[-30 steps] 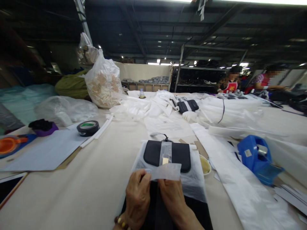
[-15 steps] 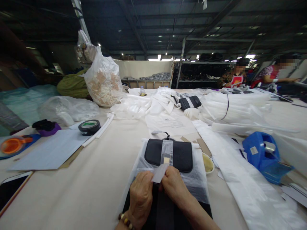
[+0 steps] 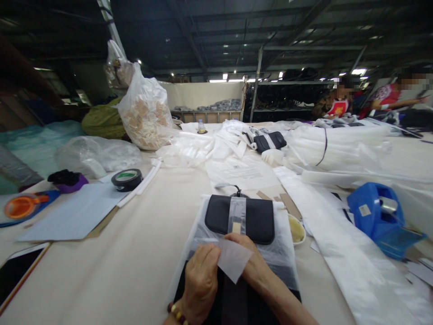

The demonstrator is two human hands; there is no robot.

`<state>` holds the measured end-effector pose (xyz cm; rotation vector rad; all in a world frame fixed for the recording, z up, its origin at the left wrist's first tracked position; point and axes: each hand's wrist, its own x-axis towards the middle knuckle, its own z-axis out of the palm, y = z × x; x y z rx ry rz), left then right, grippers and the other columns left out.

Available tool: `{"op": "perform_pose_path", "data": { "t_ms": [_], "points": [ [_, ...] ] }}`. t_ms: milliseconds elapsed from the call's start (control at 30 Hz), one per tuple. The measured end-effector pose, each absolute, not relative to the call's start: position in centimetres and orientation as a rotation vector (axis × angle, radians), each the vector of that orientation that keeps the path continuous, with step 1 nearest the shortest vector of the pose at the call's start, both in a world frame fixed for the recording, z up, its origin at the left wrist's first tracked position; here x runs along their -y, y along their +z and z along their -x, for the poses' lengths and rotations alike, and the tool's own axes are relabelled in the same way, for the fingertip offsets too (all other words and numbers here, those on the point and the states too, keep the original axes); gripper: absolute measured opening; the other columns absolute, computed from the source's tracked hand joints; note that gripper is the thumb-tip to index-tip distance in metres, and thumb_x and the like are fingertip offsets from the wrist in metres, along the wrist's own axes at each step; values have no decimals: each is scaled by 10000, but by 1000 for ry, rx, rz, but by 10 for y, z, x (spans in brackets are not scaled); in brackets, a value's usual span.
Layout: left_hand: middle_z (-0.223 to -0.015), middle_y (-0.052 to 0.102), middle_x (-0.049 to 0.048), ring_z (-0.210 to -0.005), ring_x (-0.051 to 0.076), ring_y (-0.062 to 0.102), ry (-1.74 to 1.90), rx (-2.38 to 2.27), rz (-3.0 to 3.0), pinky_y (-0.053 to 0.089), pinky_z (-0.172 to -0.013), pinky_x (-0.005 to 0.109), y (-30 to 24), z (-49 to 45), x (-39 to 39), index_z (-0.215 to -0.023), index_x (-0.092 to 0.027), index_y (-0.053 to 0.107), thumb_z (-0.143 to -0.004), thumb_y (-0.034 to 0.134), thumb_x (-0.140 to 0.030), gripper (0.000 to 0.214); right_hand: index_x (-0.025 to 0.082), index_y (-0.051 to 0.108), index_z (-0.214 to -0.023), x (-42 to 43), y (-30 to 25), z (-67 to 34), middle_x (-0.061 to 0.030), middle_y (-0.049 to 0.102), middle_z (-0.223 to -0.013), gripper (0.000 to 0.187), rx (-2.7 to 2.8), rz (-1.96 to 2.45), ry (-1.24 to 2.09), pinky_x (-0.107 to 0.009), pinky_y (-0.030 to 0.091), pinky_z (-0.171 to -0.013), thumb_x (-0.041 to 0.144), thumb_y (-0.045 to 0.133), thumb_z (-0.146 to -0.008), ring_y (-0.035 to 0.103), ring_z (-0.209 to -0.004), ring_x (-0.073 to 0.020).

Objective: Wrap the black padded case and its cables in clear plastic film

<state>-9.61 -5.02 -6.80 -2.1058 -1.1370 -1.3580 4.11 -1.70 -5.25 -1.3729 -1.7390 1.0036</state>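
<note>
My left hand (image 3: 200, 274) pinches one edge of a small translucent sheet (image 3: 234, 260) between thumb and fingers. Behind that sheet, my right hand (image 3: 252, 253) reaches in at the lower edge of a black pouch (image 3: 259, 220); its fingertips are mostly hidden, so I cannot tell what they grip. A translucent band (image 3: 238, 208) wraps around the pouch's middle, with a small beige piece (image 3: 236, 228) on it. Under the pouch lies a larger black item (image 3: 257, 304), partly covered in white translucent wrapping (image 3: 282, 257).
A blue tape dispenser (image 3: 367, 214) stands at right, beside a long white strip (image 3: 333, 239). A small bowl (image 3: 297, 229) is near the pouch. Black tape (image 3: 126, 179), a phone (image 3: 18, 271) and orange tape (image 3: 22, 206) lie at left. Two people work at far right.
The small sheet has turned and now shows more of its face, hanging from my left hand. My right hand has shifted behind it. The view has swung slightly left.
</note>
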Motion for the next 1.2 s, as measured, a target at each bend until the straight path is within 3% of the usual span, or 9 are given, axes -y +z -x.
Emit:
{"op": "perform_pose_path", "data": {
  "t_ms": [133,267,400,667,833,967,1067,1200],
  "points": [
    [-733,642,81,-700,153,627,-1233,1060,2104,549,-654,250,-71,91,49,-868,-106,575,-854,360,-21,231,159,682,-741,12,-56,-42,-39,686,-681,201,1768,1330,1149,-254,453,-604,212,496,-688,631,-668,-189],
    [-773,654,112,-721,178,631,-1045,1077,2129,562,-654,279,-73,89,50,-887,-78,590,-877,323,-56,269,168,683,-824,17,-50,-44,-54,691,-776,299,1735,1327,1156,-287,456,-687,223,398,-750,624,-732,-188],
    [-803,647,136,-743,189,627,-904,1068,2175,564,-673,286,-74,90,53,-908,-45,597,-879,305,-66,293,172,696,-843,22,-45,-44,-66,696,-791,315,1678,1348,1124,-324,454,-730,287,414,-762,627,-752,-210],
    [-768,631,131,-722,192,612,-875,1024,2172,560,-660,291,-70,85,52,-892,-28,599,-862,288,-34,312,168,630,-874,27,-46,-51,-48,668,-754,320,1388,1293,1176,-279,446,-620,416,451,-780,602,-706,-195],
    [-762,623,127,-719,187,606,-875,1022,2204,560,-660,293,-70,85,52,-905,-36,596,-876,273,-55,325,181,580,-734,41,-16,-67,-17,582,-572,437,1543,1582,1019,-285,388,-547,566,381,-794,540,-555,-176],
    [-785,625,131,-746,188,604,-876,1036,2199,562,-666,297,-73,86,52,-928,-44,595,-866,292,-49,309,181,567,-806,48,-18,-73,15,566,-543,222,1580,1674,1001,-268,394,-492,379,559,-704,552,-478,-168],
    [-790,624,129,-752,186,604,-884,1037,2193,560,-675,295,-73,86,51,-929,-51,594,-865,283,-47,317,202,536,-767,45,-26,-73,45,545,-485,56,1562,1673,1034,-235,390,-430,217,509,-720,539,-402,-143],
    [-764,615,121,-726,186,602,-923,1047,2193,555,-651,296,-70,88,54,-926,-49,591,-867,307,-46,290,203,501,-696,38,-26,-72,72,504,-391,84,1550,1740,1089,-201,351,-357,122,495,-715,497,-329,-120]
  ]
}}
